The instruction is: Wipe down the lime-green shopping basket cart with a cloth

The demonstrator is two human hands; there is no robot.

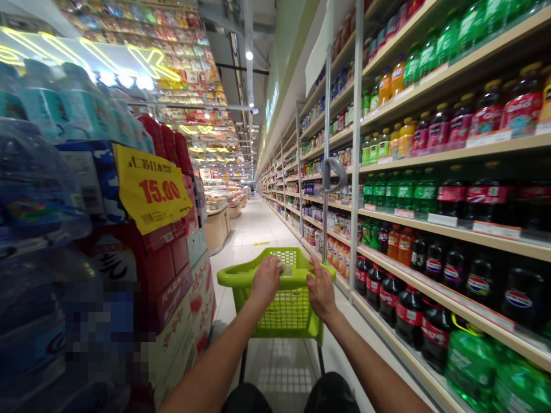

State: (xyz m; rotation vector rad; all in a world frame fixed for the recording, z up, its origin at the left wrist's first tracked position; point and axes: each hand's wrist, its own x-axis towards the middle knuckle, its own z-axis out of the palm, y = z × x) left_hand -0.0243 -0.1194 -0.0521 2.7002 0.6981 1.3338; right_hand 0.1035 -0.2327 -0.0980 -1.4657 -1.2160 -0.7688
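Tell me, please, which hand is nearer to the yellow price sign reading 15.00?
Left. The left hand is at the green cart handle, right of the yellow price sign; the right hand is farther right along the same handle.

Shelves (pixel 456 234) of bottled drinks line the right side of a supermarket aisle (pixel 258 221), with Pepsi bottles (pixel 478 282) ranged above large green soda bottles (pixel 471 358). At left, a yellow price sign (pixel 152 189) reading 15.00 fronts stacked cartons (pixel 167 261), with turquoise-labelled bottles (pixel 81 106) standing higher up. Yellow neon letters (pixel 152 62) glow overhead; ceiling lights (pixel 249 55) run into the distance.
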